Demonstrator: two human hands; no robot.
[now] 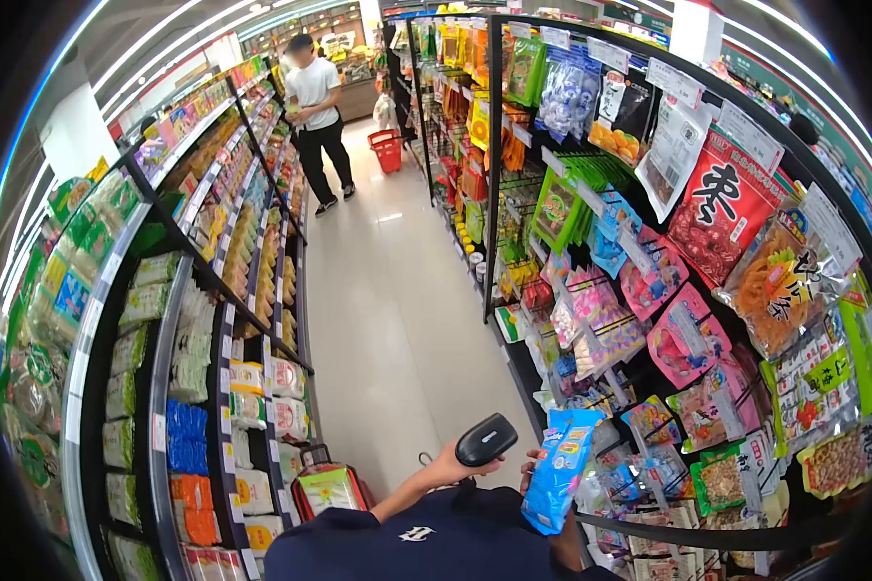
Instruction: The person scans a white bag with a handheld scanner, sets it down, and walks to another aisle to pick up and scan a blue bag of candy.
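Observation:
A black handheld barcode scanner (pixel 486 441) is in my left hand (pixel 448 468), its rounded head showing above my closed fingers. Close to it on the right, my right hand (pixel 530 467) grips a blue snack bag (pixel 562 474) by its left side; part of that hand is hidden behind the bag. The bag is held upright, slightly tilted, in front of the hanging rack. A small gap separates the scanner from the bag.
Hanging packets, such as a red bag (pixel 722 208) and pink bags (pixel 688 334), fill the right rack. Packaged goods line the left shelves (pixel 170 290). A red-edged basket (pixel 329 489) is beside me at lower left. Up the aisle stand a person (pixel 315 97) and a red basket (pixel 385 150).

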